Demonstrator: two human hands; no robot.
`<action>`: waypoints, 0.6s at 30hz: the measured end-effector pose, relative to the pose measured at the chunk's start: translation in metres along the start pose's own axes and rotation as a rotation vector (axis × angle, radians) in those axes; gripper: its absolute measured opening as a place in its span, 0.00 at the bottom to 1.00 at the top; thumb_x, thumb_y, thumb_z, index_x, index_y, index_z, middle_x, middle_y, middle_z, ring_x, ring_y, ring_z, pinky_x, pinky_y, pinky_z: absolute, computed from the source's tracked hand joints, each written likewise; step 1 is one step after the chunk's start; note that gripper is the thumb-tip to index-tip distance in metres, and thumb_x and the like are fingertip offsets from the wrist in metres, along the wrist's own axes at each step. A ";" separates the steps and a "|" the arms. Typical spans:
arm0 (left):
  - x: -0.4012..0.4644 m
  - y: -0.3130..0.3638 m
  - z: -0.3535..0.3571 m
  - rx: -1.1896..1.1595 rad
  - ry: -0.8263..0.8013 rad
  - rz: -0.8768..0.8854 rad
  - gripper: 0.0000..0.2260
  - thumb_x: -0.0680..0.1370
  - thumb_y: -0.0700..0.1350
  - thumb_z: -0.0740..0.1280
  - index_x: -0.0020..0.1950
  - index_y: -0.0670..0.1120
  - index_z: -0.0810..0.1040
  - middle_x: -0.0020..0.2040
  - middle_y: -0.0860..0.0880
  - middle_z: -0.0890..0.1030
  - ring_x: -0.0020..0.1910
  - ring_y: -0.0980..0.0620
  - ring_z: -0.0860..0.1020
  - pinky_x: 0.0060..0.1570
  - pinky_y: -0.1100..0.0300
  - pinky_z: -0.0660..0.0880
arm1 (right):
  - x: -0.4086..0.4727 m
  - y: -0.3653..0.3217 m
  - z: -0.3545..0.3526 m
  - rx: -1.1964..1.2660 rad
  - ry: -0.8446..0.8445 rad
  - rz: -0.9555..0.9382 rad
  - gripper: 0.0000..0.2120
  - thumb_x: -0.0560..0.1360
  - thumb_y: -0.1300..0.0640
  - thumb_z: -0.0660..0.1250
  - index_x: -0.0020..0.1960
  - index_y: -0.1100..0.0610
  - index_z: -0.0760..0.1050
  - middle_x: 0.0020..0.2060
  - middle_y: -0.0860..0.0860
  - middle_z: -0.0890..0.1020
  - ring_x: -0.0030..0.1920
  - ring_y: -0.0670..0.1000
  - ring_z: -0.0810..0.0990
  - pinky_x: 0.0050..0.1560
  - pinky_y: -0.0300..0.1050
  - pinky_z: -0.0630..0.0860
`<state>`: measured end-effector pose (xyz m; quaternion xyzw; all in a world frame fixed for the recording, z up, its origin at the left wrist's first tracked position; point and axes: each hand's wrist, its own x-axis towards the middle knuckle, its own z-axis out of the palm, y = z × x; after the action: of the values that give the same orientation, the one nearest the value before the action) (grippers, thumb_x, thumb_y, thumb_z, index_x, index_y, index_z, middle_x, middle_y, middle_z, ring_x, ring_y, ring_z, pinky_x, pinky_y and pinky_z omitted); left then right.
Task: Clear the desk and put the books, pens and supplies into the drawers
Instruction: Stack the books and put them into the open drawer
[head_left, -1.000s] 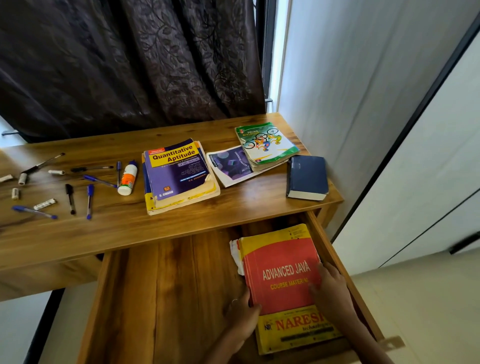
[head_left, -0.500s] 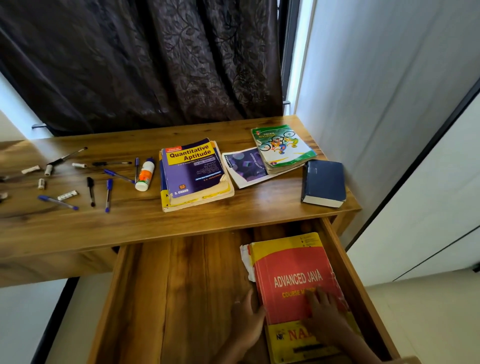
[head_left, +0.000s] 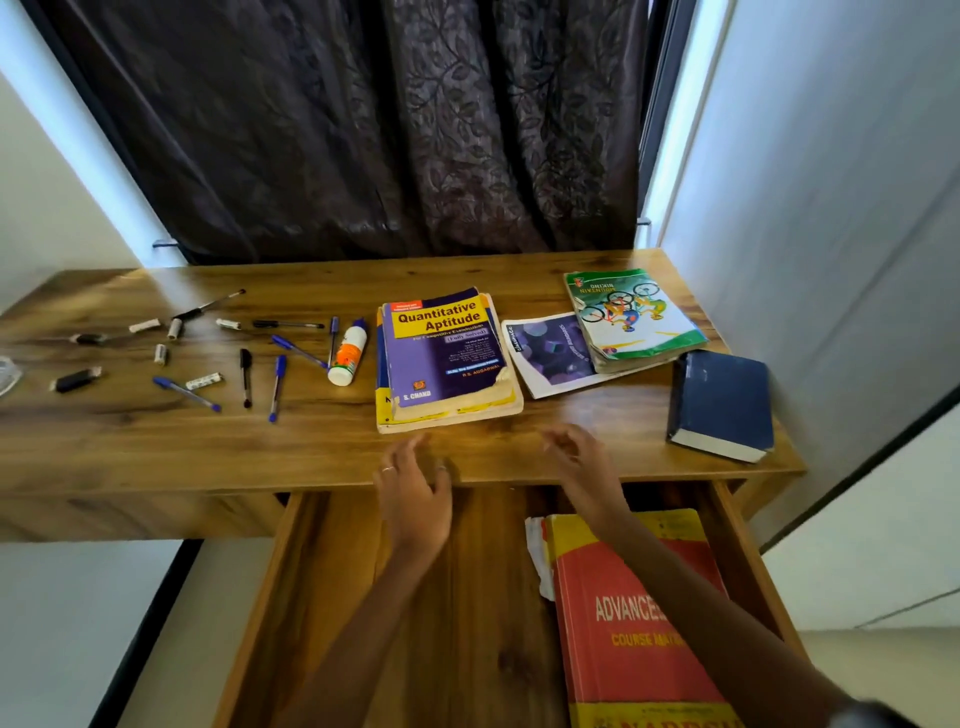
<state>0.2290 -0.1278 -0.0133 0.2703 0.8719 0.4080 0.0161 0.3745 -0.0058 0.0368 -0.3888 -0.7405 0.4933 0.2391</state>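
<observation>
1. Left hand (head_left: 415, 499) and right hand (head_left: 582, 467) hover empty, fingers loose, above the desk (head_left: 156, 447) front edge.
2. The Quantitative Aptitude book (head_left: 447, 353) lies just beyond both hands.
3. The red Java book (head_left: 634, 623) lies in the open drawer (head_left: 311, 597), under the right forearm.

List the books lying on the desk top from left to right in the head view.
Purple and yellow Quantitative Aptitude book → white booklet with purple cover picture → green book with cyclists → dark blue hardcover book.

- The red Java book (head_left: 634, 618) ran off the bottom edge, its title crossed by the right forearm.
- The fingertips (head_left: 558, 441) of the right hand (head_left: 582, 467) were blurred.
- A pale object (head_left: 8, 374) was cut by the left edge.
</observation>
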 end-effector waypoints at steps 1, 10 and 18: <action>0.013 -0.003 -0.002 -0.003 -0.014 -0.052 0.21 0.77 0.46 0.66 0.69 0.46 0.67 0.68 0.45 0.68 0.68 0.45 0.66 0.60 0.51 0.70 | 0.013 -0.006 0.003 0.028 0.039 0.030 0.10 0.78 0.59 0.61 0.58 0.57 0.76 0.47 0.49 0.79 0.48 0.46 0.76 0.41 0.30 0.70; 0.081 -0.030 0.000 -0.054 -0.048 -0.265 0.18 0.81 0.46 0.58 0.71 0.44 0.67 0.65 0.43 0.75 0.65 0.44 0.70 0.60 0.48 0.71 | 0.093 -0.002 0.056 -0.034 0.100 0.267 0.07 0.78 0.60 0.59 0.52 0.59 0.75 0.39 0.51 0.77 0.39 0.49 0.75 0.34 0.39 0.70; 0.092 -0.025 -0.009 -0.254 0.060 -0.533 0.14 0.79 0.46 0.64 0.62 0.43 0.77 0.57 0.44 0.81 0.55 0.47 0.78 0.44 0.59 0.70 | 0.105 -0.004 0.067 0.092 0.301 0.409 0.08 0.76 0.62 0.64 0.51 0.64 0.79 0.39 0.55 0.80 0.39 0.50 0.77 0.41 0.43 0.76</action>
<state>0.1366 -0.1024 -0.0080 0.0155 0.8541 0.5032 0.1303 0.2621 0.0418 0.0109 -0.5882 -0.5794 0.5011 0.2593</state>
